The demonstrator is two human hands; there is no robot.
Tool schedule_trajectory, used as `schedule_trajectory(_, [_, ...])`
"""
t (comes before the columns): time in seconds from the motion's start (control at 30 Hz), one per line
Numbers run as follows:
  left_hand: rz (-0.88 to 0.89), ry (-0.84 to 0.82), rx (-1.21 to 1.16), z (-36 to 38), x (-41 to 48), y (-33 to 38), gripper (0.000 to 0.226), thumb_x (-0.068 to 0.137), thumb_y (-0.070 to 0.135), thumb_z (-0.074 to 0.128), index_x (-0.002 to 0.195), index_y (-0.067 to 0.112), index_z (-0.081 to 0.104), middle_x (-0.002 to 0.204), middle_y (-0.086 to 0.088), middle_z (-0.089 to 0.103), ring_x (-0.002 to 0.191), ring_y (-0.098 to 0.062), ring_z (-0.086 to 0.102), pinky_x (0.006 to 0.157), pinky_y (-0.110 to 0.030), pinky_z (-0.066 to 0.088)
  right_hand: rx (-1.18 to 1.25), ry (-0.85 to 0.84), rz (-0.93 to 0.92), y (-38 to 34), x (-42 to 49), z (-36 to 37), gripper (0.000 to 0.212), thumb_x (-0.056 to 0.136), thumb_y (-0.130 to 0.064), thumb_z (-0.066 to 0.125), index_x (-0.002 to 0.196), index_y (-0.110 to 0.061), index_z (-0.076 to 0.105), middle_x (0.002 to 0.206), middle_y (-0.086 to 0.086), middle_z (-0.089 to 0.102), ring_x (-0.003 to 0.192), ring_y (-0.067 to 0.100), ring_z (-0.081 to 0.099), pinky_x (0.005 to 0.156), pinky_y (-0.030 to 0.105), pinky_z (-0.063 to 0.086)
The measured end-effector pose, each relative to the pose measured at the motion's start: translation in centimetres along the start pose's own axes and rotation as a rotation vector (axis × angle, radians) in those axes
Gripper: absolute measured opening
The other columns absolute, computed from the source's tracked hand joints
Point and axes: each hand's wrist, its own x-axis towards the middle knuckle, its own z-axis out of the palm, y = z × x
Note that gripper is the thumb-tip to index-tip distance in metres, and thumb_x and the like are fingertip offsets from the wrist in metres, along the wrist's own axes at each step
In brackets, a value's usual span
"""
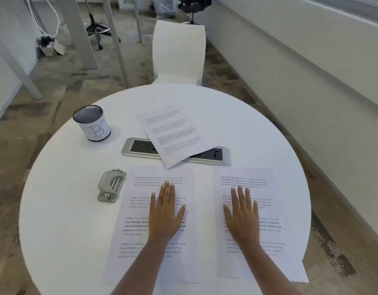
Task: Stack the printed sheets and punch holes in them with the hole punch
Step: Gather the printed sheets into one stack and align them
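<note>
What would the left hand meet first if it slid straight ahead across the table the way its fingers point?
Probably the near corner of the tilted sheet lying over the power socket strip. The left hand lies flat on the left sheet; the hole punch sits off to its side.

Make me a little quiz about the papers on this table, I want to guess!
1. How many printed sheets lie on the round table?
2. True or false: the hole punch is beside the left hand, off the paper.
3. What does the tilted sheet partly cover: A) the mesh cup, B) the socket panel, C) the white chair?

Key: 1. Three: the left sheet, the right sheet under the right hand, and the tilted one. 2. True. 3. B.
</note>
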Motion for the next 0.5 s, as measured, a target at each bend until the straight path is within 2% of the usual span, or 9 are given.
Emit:
schedule_trajectory(0.07, [0.0,0.004,-0.019,0.5,0.2,0.0,0.079,0.094,0.048,0.0,0.124,0.0,0.056,0.131,-0.016,0.058,0.118,-0.029,0.058,0.093,-0.051,0.049,-0.003,0.025,0.022,0.4,0.0,0.7,0.093,0.083,-0.056,-0.019,0.138,-0.008,0.038,0.148,0.015,0.036,0.138,0.036,0.03,0.108,0.054,0.031])
schedule_trajectory(0.13, [-0.005,0.022,0.0,1.0,0.3,0.2,0.069,0.091,0.047,0.019,0.124,0.0,0.056,0.132,-0.017,0.057,0.118,-0.031,0.057,0.091,-0.053,0.048,-0.011,0.033,0.024,0.9,-0.2,1.6,0.096,0.08,-0.059,-0.022,0.139,-0.011,0.035,0.149,0.013,0.033,0.14,0.034,0.027,0.111,0.053,0.027])
schedule_trajectory(0.2, [0.001,0.015,-0.004,1.5,0.4,0.4,0.065,0.084,0.043,0.029,0.125,-0.001,0.055,0.133,-0.018,0.056,0.119,-0.032,0.056,0.092,-0.055,0.047,0.002,0.044,0.03,1.2,-0.1,2.3,0.098,0.077,-0.061,-0.024,0.141,-0.013,0.033,0.151,0.011,0.03,0.141,0.032,0.025,0.113,0.051,0.023])
schedule_trajectory(0.37, [-0.009,0.013,0.0,1.3,0.5,1.2,0.064,0.082,0.042,0.031,0.124,0.0,0.056,0.132,-0.017,0.057,0.119,-0.031,0.057,0.092,-0.054,0.048,0.036,0.027,0.048,1.0,-0.1,2.2,0.085,0.085,-0.059,-0.01,0.139,-0.014,0.038,0.149,0.011,0.035,0.138,0.031,0.032,0.112,0.052,0.023])
schedule_trajectory(0.5, [-0.005,0.015,0.018,1.7,0.3,1.7,0.063,0.083,0.042,0.031,0.124,0.002,0.056,0.132,-0.016,0.057,0.12,-0.03,0.056,0.092,-0.054,0.048,0.06,0.004,0.065,0.6,-0.3,1.5,0.085,0.089,-0.055,-0.008,0.131,-0.009,0.049,0.14,0.017,0.048,0.129,0.037,0.045,0.104,0.057,0.033])
